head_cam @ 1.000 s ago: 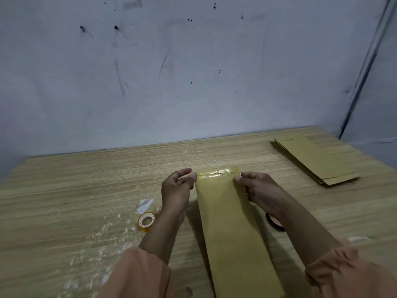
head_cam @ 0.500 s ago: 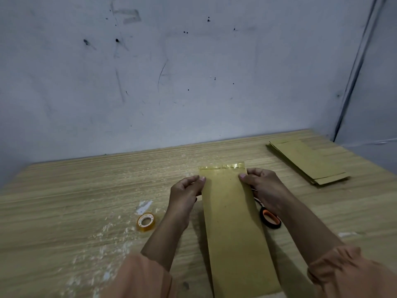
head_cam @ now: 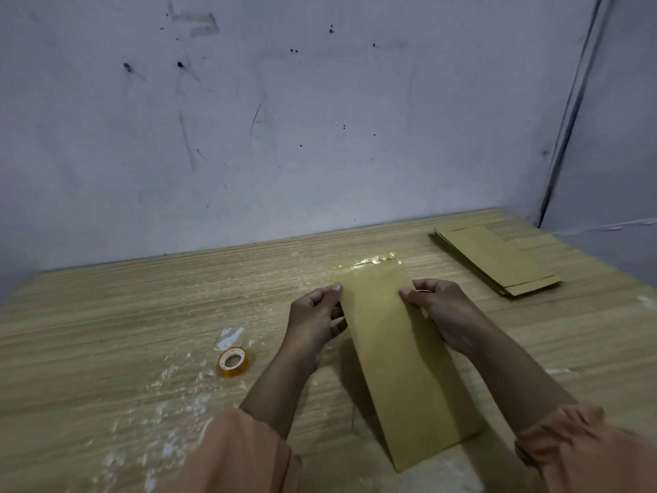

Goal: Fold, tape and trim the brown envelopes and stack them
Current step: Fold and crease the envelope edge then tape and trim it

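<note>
A: The brown envelope [head_cam: 401, 354] was the centre of it, lying long on the wooden table [head_cam: 106, 314], its far end carrying a glossy strip of clear tape [head_cam: 369, 260] that overhung both corners.

B: And the hands?

A: One on each long edge, up towards that taped end. The left hand [head_cam: 314, 327] pinched the envelope's left edge, thumb on top, fingers curled under. The right hand [head_cam: 439, 311] was clamped on the right edge in the same way. So the envelope sat between the two hands, gripped by both, its near end reaching back between the sleeves.

B: What did the step want, by your reckoning?

A: Trimming, I'd say: the tape ran wider than the paper. Best to keep the envelope flat and taut, then cut the overhang flush with each side edge without nicking the paper. (I couldn't see scissors anywhere in view, mind.) Pressing the tape down first would have kept it from lifting.

B: Anything else round the envelope?

A: A tape roll [head_cam: 233, 361] lay to the left of the envelope, beyond the left hand, near some white flecks on the wood. To the right of the envelope and further back, well apart from it, a stack of envelopes [head_cam: 497, 259] sat by the wall [head_cam: 320, 137].
</note>
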Demonstrator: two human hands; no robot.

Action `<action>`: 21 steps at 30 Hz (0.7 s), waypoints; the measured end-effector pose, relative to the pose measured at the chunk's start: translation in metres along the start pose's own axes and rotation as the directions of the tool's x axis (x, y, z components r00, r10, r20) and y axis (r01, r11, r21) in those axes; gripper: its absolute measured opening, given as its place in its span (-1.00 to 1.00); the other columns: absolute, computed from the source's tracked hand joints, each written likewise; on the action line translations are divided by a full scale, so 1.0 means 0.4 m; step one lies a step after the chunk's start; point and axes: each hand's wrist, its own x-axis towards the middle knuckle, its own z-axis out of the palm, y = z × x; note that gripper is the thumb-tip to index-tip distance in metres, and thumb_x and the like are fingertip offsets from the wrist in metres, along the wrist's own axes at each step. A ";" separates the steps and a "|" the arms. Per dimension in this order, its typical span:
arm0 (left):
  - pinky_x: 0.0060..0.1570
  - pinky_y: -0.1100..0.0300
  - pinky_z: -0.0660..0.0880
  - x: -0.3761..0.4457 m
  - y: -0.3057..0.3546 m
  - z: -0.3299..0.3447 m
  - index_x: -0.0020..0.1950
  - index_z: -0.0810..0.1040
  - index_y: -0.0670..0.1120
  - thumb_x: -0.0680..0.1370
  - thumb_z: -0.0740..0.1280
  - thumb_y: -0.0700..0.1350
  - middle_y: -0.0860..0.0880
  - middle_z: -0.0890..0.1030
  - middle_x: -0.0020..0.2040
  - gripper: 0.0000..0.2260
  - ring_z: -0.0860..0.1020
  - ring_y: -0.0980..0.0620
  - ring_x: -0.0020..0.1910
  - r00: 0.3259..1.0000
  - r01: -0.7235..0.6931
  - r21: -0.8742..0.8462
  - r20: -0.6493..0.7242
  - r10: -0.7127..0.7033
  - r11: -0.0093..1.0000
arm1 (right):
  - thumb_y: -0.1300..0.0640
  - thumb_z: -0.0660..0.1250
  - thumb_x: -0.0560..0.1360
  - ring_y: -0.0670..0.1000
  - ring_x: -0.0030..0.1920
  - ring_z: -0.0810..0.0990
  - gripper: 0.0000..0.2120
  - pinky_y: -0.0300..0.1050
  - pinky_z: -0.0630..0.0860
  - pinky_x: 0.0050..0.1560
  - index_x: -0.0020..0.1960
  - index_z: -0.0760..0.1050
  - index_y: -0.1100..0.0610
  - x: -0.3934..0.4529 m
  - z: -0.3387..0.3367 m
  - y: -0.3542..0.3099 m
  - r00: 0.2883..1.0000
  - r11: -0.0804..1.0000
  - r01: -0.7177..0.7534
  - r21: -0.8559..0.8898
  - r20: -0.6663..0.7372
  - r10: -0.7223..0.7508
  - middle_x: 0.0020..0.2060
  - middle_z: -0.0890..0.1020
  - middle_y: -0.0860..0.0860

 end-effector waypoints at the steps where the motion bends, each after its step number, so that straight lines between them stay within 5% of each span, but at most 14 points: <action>1: -0.37 0.30 0.52 -0.001 -0.004 0.008 -0.09 0.58 -0.11 0.57 0.29 -0.14 0.00 0.63 -0.24 -0.90 0.59 0.11 -0.29 0.999 0.017 0.050 0.035 -0.019 0.999 | 0.15 0.37 0.49 0.03 -0.02 0.56 -0.59 -0.10 0.50 -0.02 0.31 0.44 0.23 0.006 -0.009 -0.003 1.000 1.000 0.002 0.003 -0.026 -0.002 0.11 0.58 0.10; 7: -0.41 0.37 0.47 0.032 -0.030 0.055 -0.19 0.54 -0.09 0.55 0.32 -0.23 0.01 0.57 -0.29 -0.87 0.53 0.16 -0.37 0.997 -0.014 0.189 0.080 -0.001 0.982 | 0.08 0.36 0.49 0.00 -0.01 0.51 -0.59 -0.09 0.42 -0.05 0.29 0.45 0.18 0.046 -0.057 -0.005 0.999 1.000 0.015 -0.009 -0.051 -0.016 0.03 0.56 0.02; 11: -0.43 0.37 0.48 0.085 -0.032 0.087 -0.16 0.53 -0.10 0.56 0.31 -0.24 -0.01 0.57 -0.25 -0.89 0.54 0.15 -0.37 1.000 -0.004 0.152 0.022 0.001 0.988 | 0.08 0.41 0.45 0.08 0.18 0.47 -0.59 0.04 0.41 0.23 0.27 0.47 0.13 0.081 -0.084 0.000 0.999 0.996 -0.005 -0.094 -0.041 0.001 0.16 0.54 0.06; 15: -0.38 0.34 0.52 0.148 -0.041 0.130 0.07 0.49 -0.14 0.55 0.32 -0.25 -0.06 0.59 -0.12 -0.89 0.55 0.08 -0.28 0.999 0.037 0.104 0.007 -0.038 0.994 | 0.20 0.35 0.50 -0.09 -0.13 0.46 -0.75 -0.15 0.39 -0.15 0.18 0.49 0.10 0.132 -0.121 0.005 0.995 0.990 0.014 -0.143 -0.101 -0.029 -0.11 0.54 -0.05; 21: -0.08 0.15 0.56 0.272 -0.070 0.250 0.14 0.50 -0.21 0.50 0.36 -0.32 -0.06 0.57 -0.19 -0.77 0.56 0.01 -0.19 1.000 -0.005 0.178 -0.008 0.007 0.984 | 0.22 0.32 0.53 0.01 0.13 0.41 -0.63 -0.13 0.33 0.06 0.32 0.44 0.22 0.263 -0.202 -0.007 0.964 0.965 0.024 -0.262 -0.250 -0.092 0.20 0.50 0.09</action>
